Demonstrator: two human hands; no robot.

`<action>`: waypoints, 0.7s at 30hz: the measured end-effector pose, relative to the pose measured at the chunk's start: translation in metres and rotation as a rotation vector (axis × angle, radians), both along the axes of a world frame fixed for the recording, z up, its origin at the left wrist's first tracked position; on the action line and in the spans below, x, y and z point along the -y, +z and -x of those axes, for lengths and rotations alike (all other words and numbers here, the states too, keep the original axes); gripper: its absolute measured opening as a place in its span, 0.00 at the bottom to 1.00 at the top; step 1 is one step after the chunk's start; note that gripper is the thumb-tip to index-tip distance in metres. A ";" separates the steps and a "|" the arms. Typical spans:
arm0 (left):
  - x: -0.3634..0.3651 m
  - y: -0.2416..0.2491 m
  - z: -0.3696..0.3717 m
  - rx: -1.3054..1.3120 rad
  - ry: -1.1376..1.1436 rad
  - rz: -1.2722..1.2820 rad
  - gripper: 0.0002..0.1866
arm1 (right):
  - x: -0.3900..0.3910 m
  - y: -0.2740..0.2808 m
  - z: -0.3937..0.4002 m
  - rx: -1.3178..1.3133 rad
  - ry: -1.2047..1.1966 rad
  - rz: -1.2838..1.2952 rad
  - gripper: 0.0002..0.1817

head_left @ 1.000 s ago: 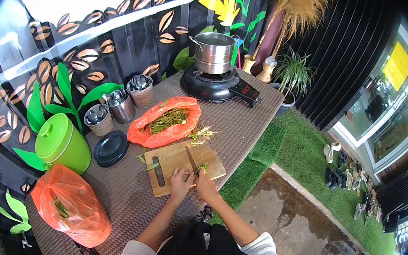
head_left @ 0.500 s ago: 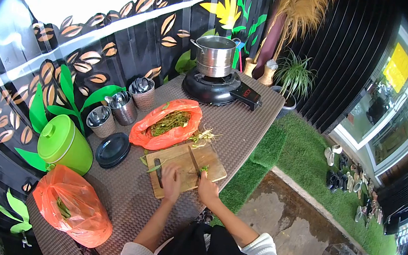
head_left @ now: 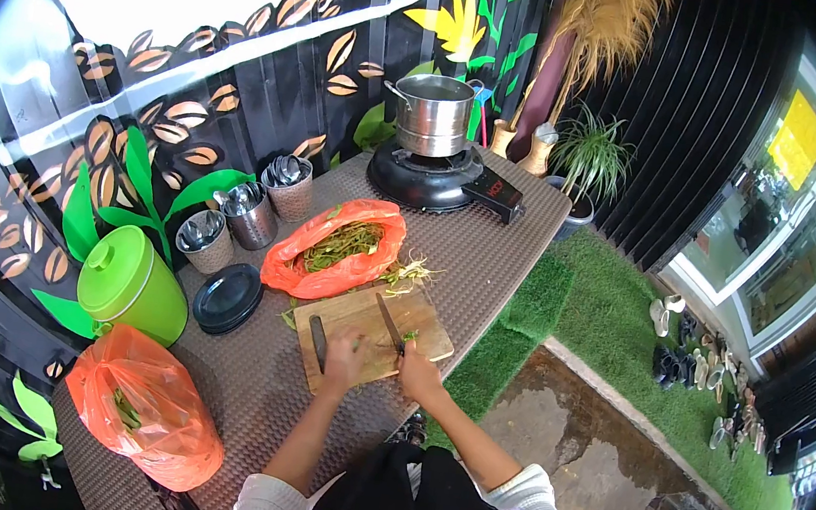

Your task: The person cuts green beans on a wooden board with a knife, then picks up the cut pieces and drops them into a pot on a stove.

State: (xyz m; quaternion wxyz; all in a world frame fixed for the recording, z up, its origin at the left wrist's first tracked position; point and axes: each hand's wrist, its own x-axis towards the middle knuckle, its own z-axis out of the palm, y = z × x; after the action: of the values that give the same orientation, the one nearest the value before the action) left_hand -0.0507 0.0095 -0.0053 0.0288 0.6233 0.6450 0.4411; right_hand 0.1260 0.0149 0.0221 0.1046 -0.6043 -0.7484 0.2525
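A wooden cutting board [head_left: 373, 337] lies near the table's front edge. My right hand [head_left: 418, 372] is closed round the handle of a knife [head_left: 389, 321], whose blade points up and left over the board. Beside that hand is a small bit of greens [head_left: 410, 336]. Over the board's left part is my left hand [head_left: 346, 357], its fingers curled near the handle slot; what they hold, if anything, is too small to make out. Behind the board an open orange bag [head_left: 333, 247] holds green stems, with pale root ends [head_left: 411, 273] beside it.
A steel pot [head_left: 432, 117] sits on a black stove [head_left: 417, 177] at the back. Cutlery cups [head_left: 251, 217], black plates [head_left: 227, 297], a green lidded container [head_left: 133, 284] and a tied orange bag [head_left: 149, 412] stand to the left. A phone [head_left: 178, 509] lies at the lower left.
My left hand has shifted slightly, and the green piece near the board's handle slot no longer shows there. My right hand still holds the knife in nearly the same place.
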 end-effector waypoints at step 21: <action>0.004 -0.012 -0.038 0.313 -0.167 0.055 0.04 | -0.008 0.007 0.004 0.015 0.062 -0.049 0.12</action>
State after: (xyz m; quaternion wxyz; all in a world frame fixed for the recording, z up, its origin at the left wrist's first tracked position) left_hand -0.0128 0.0056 -0.0175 0.1826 0.5975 0.5903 0.5112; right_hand 0.1220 0.0230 0.0290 0.1060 -0.5798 -0.7736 0.2326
